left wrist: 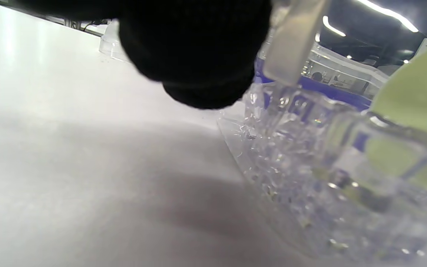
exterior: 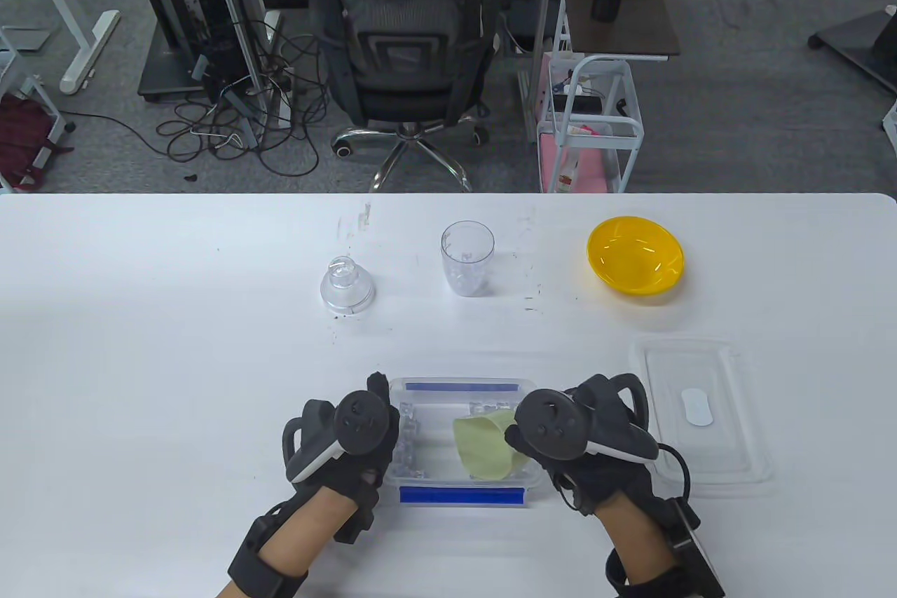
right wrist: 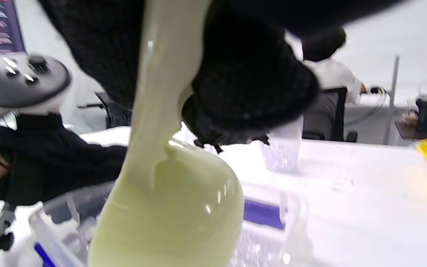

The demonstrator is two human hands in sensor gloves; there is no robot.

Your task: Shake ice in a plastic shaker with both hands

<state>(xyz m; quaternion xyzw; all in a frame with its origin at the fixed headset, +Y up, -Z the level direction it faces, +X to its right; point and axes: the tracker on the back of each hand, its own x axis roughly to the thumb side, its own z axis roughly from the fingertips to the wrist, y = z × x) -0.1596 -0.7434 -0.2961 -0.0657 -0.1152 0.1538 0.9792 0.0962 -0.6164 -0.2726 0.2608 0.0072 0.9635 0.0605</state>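
Shaker cup: one clear plastic shaker cup (exterior: pixel 467 266) stands upright on the tabletop (exterior: pixel 140 317), well beyond both hands, touched by neither.
Shaker lid: one clear domed lid (exterior: pixel 345 285) sits left of the cup, apart from it.
Ice box: one clear box (exterior: pixel 462 388) with blue strips, near the front edge, holds ice cubes (exterior: pixel 408 440) along its left side and far side.
Right hand: right hand (exterior: pixel 596 440) grips one pale green scoop (exterior: pixel 483 447); fingers (right wrist: pixel 250 85) curl round its handle, bowl down inside the box.
Left hand: left hand (exterior: pixel 347 447) rests at the box's left end; whether its fingers hold the wall, cannot tell.
Others: one yellow bowl (exterior: pixel 635 260); one flat box lid (exterior: pixel 701 409) to the right.
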